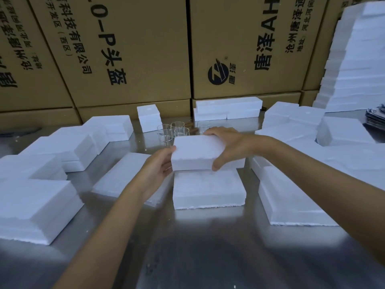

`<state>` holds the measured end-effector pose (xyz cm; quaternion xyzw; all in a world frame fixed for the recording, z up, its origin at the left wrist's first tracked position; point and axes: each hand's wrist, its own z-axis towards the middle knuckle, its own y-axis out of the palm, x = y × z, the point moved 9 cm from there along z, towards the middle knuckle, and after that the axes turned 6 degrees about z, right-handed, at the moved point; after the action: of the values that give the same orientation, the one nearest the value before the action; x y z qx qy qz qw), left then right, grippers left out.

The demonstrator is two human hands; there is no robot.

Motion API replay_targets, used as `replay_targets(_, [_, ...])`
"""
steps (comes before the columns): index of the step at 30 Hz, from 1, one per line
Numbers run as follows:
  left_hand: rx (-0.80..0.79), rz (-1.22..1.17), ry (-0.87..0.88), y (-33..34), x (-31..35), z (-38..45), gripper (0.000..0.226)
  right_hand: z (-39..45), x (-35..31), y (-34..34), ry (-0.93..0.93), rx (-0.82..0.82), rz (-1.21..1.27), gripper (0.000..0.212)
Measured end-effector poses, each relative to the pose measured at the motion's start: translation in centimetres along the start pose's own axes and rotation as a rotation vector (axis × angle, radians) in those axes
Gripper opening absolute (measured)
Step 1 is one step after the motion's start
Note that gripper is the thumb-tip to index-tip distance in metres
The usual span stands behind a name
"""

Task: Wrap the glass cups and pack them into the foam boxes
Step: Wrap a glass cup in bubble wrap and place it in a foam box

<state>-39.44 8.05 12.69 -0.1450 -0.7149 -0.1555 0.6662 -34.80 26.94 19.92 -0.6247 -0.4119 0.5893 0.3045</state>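
Note:
Both my hands hold a white foam box piece (198, 151) just above another white foam box (208, 188) lying on the steel table. My left hand (160, 163) grips its left end. My right hand (227, 144) lies over its right side, fingers on the far edge and thumb on the near face. Several clear glass cups (177, 130) stand upright just behind the held foam, partly hidden by it.
More foam boxes lie to the left (37, 203), near left (125, 176) and right (291, 201) on the steel table (208, 247). A tall foam stack (358, 59) rises at the far right. Cardboard cartons (129, 49) wall off the back. Dark folded sheets (377, 117) lie far right.

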Motion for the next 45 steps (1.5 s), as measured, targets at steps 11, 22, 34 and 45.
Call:
replay_targets(11, [0.217, 0.164, -0.12, 0.8, -2.0, 4.4, 0.034, 6.8, 3.9, 2.3, 0.148, -0.105, -0.021, 0.049])
replay_targets(22, [0.231, 0.202, -0.032, -0.2, -4.2, 5.8, 0.017, 16.8, 1.9, 1.9, 0.031, 0.287, 0.315, 0.053])
replay_targets(34, [0.379, -0.125, 0.055, -1.7, -2.5, 5.1, 0.024, 18.5, -0.2, 3.2, 0.078, 0.356, 0.07, 0.009])
replay_targets(45, [0.346, 0.284, 0.453, 0.5, 3.9, 1.7, 0.079, 3.8, -6.0, 0.7, -0.12, 0.609, 0.241, 0.008])
